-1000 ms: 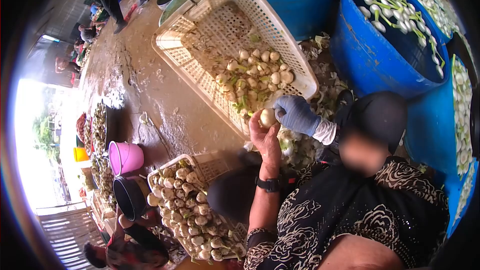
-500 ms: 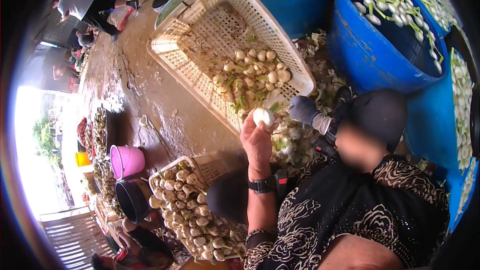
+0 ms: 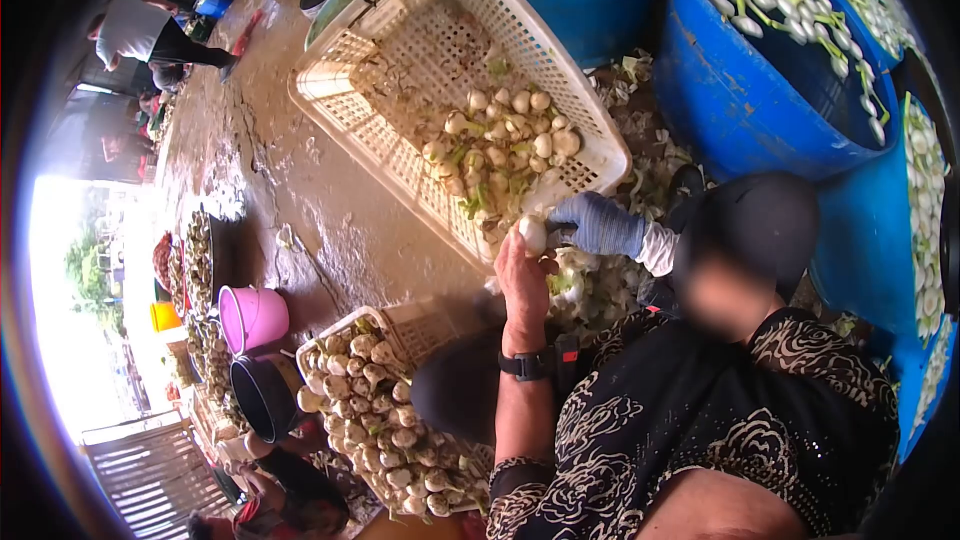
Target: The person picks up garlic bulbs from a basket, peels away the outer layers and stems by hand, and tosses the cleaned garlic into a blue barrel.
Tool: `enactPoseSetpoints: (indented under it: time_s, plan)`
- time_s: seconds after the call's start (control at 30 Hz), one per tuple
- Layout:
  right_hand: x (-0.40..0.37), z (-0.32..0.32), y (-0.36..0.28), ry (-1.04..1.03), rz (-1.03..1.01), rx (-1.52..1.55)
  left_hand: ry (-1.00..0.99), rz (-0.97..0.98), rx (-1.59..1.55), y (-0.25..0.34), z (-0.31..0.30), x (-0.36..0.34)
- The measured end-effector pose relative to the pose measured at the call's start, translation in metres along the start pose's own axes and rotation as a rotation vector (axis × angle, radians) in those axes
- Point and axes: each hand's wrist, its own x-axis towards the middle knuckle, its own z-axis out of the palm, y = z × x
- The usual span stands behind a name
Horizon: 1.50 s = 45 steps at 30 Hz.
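My bare left hand (image 3: pixel 525 280), with a dark band on its wrist, holds a peeled white onion (image 3: pixel 533 233) in its fingertips. Right up against the onion is my right hand (image 3: pixel 600 223), in a blue-grey glove with the fingers curled closed. Something dark shows at its fingertips, too small to name. Just beyond both hands stands a cream plastic crate (image 3: pixel 590 90), its near end holding several onions (image 3: pixel 500 145). Pale peelings (image 3: pixel 590 285) lie below my hands.
Another crate, of unpeeled onions (image 3: pixel 375 410), stands by my left knee. A blue tub (image 3: pixel 700 90) with peeled onions is at the upper right. Pink (image 3: pixel 255 318) and black (image 3: pixel 265 400) buckets stand left. Wet floor (image 3: pixel 270 160) stretches behind; a person (image 3: pixel 150 35) is farther off.
My gloved right hand has moved left to meet the onion in my left hand. The left hand has shifted slightly down. The distant person has moved a little left.
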Motion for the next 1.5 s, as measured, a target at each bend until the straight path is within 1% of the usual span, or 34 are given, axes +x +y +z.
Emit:
enactPoseSetpoints:
  time_s: [0.07, 0.1, 0.27, 0.33, 0.37, 0.4, 0.43, 0.47, 0.5, 0.57, 0.6, 0.63, 0.67, 0.7, 0.73, 0.77, 0.8, 0.83, 0.87, 0.9, 0.93, 0.97, 1.0, 1.07, 1.1, 1.13, 1.2, 1.23, 1.27, 1.33, 1.37, 1.4, 1.47, 1.5]
  plan:
    - [-0.003, 0.006, 0.003, 0.028, -0.018, -0.073, -0.025, 0.035, 0.403, -0.001, -0.006, 0.002]
    - [-0.004, 0.008, 0.006, 0.034, -0.015, -0.075, -0.006, 0.027, 0.467, 0.0, -0.006, 0.0]
    - [-0.007, 0.009, 0.004, 0.044, 0.044, -0.087, 0.001, 0.015, 0.568, 0.008, -0.006, -0.002]
    - [-0.006, 0.008, 0.005, 0.069, 0.072, -0.02, -0.008, 0.013, 0.577, 0.008, -0.006, -0.002]
    - [-0.005, 0.011, 0.012, 0.07, 0.072, -0.02, -0.044, 0.065, 0.581, 0.006, -0.007, -0.002]
    - [-0.003, 0.014, 0.021, -0.014, 0.081, 0.008, -0.08, 0.118, 0.584, 0.003, -0.008, -0.002]
    - [-0.003, 0.015, 0.032, -0.099, 0.089, 0.036, -0.134, 0.171, 0.662, -0.002, -0.013, -0.001]
    - [-0.004, 0.01, 0.034, -0.096, 0.091, 0.038, -0.191, 0.224, 0.741, -0.002, -0.011, -0.001]
    - [-0.005, 0.004, 0.037, -0.128, 0.045, 0.027, -0.197, 0.132, 0.648, -0.002, -0.01, -0.005]
    - [-0.008, -0.003, 0.041, -0.202, -0.05, 0.003, -0.205, 0.096, 0.55, -0.001, -0.011, -0.005]
    - [-0.009, -0.003, 0.041, -0.201, -0.05, 0.004, -0.213, 0.063, 0.452, 0.0, -0.011, -0.004]
    - [-0.01, -0.002, 0.041, -0.166, -0.107, 0.038, -0.235, 0.103, 0.421, -0.005, -0.014, 0.001]
    - [-0.01, -0.002, 0.041, -0.131, -0.163, 0.071, -0.235, 0.102, 0.422, -0.006, -0.011, 0.0]
    - [-0.013, 0.002, 0.037, -0.035, -0.186, 0.081, -0.106, 0.054, 0.473, -0.008, -0.008, -0.001]
    - [-0.014, 0.005, 0.035, -0.035, -0.186, 0.08, 0.024, 0.008, 0.523, -0.008, -0.006, -0.001]
    - [-0.013, 0.008, 0.032, -0.028, -0.162, 0.098, -0.033, -0.091, 0.666, -0.004, -0.007, 0.001]
    - [-0.013, 0.009, 0.031, -0.023, -0.138, 0.117, -0.037, -0.172, 0.668, -0.006, -0.005, 0.001]
    - [-0.015, 0.004, 0.032, -0.047, -0.397, -0.181, -0.068, -0.19, 0.605, -0.004, -0.007, 0.0]
    - [-0.017, -0.001, 0.026, -0.049, -0.398, -0.18, -0.099, -0.208, 0.543, -0.001, -0.007, -0.002]
    - [-0.018, -0.006, 0.02, -0.019, -0.384, -0.045, -0.095, -0.208, 0.542, -0.001, -0.009, -0.002]
    - [-0.019, -0.007, 0.017, 0.009, -0.369, 0.089, -0.163, -0.155, 0.363, -0.001, -0.009, -0.003]
    - [-0.022, -0.009, 0.014, 0.098, -0.389, 0.098, -0.23, -0.102, 0.183, -0.002, -0.01, -0.004]
    - [-0.023, -0.008, 0.01, 0.095, -0.389, 0.098, -0.229, -0.102, 0.181, -0.004, -0.014, -0.002]
    - [-0.025, -0.01, -0.001, 0.091, 0.284, 1.307, -0.334, -0.103, -0.205, -0.005, -0.018, 0.002]
    - [-0.025, -0.015, 0.001, 0.086, 0.287, 1.307, -0.383, -0.112, -0.25, -0.001, -0.02, 0.0]
    - [-0.026, -0.024, 0.007, 0.166, 0.003, 1.037, -0.438, -0.129, -0.255, 0.006, -0.024, 0.001]
    - [-0.02, -0.046, 0.016, 0.305, -0.528, 0.453, -0.241, -0.088, -0.29, 0.008, -0.033, 0.008]
    - [-0.01, -0.053, 0.017, -0.338, 0.092, 0.735, -0.197, -0.083, -0.269, 0.009, -0.038, 0.012]
    - [-0.005, -0.029, 0.038, -0.434, -0.014, 0.29, -0.199, -0.085, -0.272, 0.008, -0.035, 0.013]
    - [-0.014, -0.008, 0.023, -0.257, 0.042, 0.072, 0.247, 0.053, 0.264, 0.003, -0.028, 0.013]
    - [-0.015, 0.0, 0.022, -0.262, 0.132, 0.428, 0.306, 0.085, 0.519, -0.009, -0.036, 0.021]
    - [-0.014, 0.003, 0.008, -0.194, 0.062, 0.621, 0.288, 0.129, 0.676, -0.015, -0.036, 0.023]
    - [-0.005, -0.001, -0.012, -0.254, 0.093, 0.355, 0.257, 0.031, 0.774, -0.018, -0.032, 0.023]
    - [0.0, 0.003, -0.01, -0.255, 0.095, 0.348, 0.301, -0.035, 0.692, -0.016, -0.023, 0.021]
